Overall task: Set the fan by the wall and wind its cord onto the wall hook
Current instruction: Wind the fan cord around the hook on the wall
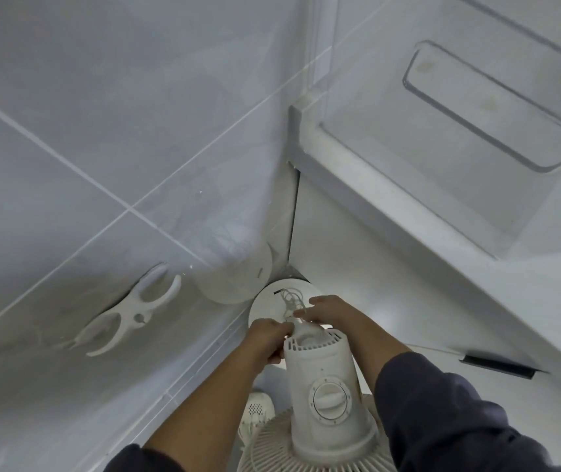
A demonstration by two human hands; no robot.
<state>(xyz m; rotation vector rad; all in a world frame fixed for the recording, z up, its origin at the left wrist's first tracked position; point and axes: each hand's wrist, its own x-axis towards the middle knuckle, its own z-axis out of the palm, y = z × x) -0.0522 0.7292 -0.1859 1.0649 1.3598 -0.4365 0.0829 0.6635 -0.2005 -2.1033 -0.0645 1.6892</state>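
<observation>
A white pedestal fan (326,396) stands in the corner by the glossy tiled wall, seen from above: motor housing, round knob, grille below, round base (265,308) on the floor. Its thin white cord (289,299) lies in loops above the base near the fan's neck. My left hand (267,338) grips the fan's neck at the housing's back, fingers curled. My right hand (326,311) pinches the cord beside it. A white four-pronged hook (132,315) is fixed on the wall to the left, bare, well apart from both hands.
An open refrigerator door with a clear shelf bin (497,107) fills the upper right, its lower edge close to the fan. A white shoe (255,417) shows on the floor under my left forearm. The wall reflects the fan base.
</observation>
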